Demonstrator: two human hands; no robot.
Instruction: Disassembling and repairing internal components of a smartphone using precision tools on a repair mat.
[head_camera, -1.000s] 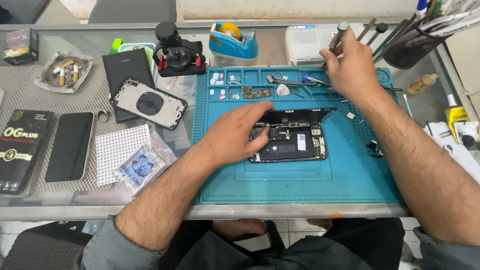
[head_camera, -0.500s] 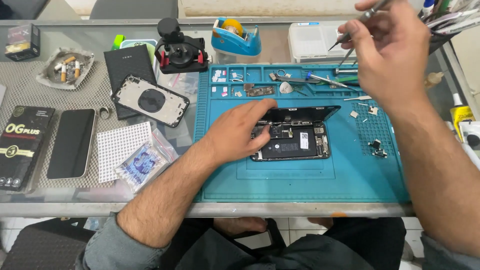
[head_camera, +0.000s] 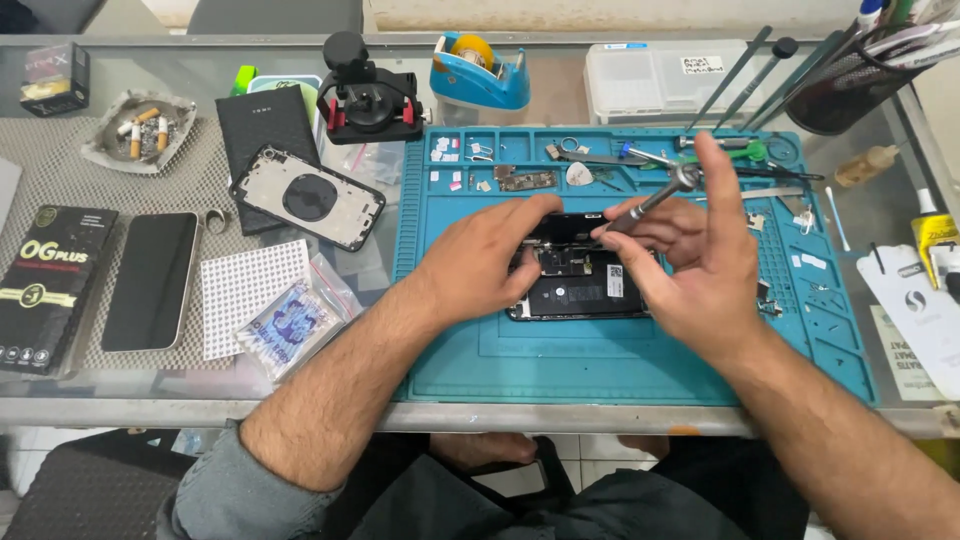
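An opened phone (head_camera: 585, 290) with its insides showing lies in the middle of a teal repair mat (head_camera: 560, 360). My left hand (head_camera: 480, 255) rests on the phone's left and upper edge, pressing it flat. My right hand (head_camera: 700, 255) grips a slim metal screwdriver (head_camera: 655, 200), forefinger raised over its cap, with the tip pointing down-left at the phone's upper part. The phone's top end is partly hidden by both hands.
Small screws, parts and tweezers (head_camera: 640, 155) fill the mat's trays. To the left lie a phone back housing (head_camera: 308, 198), a black phone (head_camera: 150, 280), a black box (head_camera: 45, 285), an ashtray (head_camera: 140, 135). At the back stand a tape dispenser (head_camera: 480, 75), a clamp (head_camera: 365, 95), a tool cup (head_camera: 850, 85).
My right hand came down from the tool cup at the back right to the phone, bringing the screwdriver. My left hand stayed on the phone.
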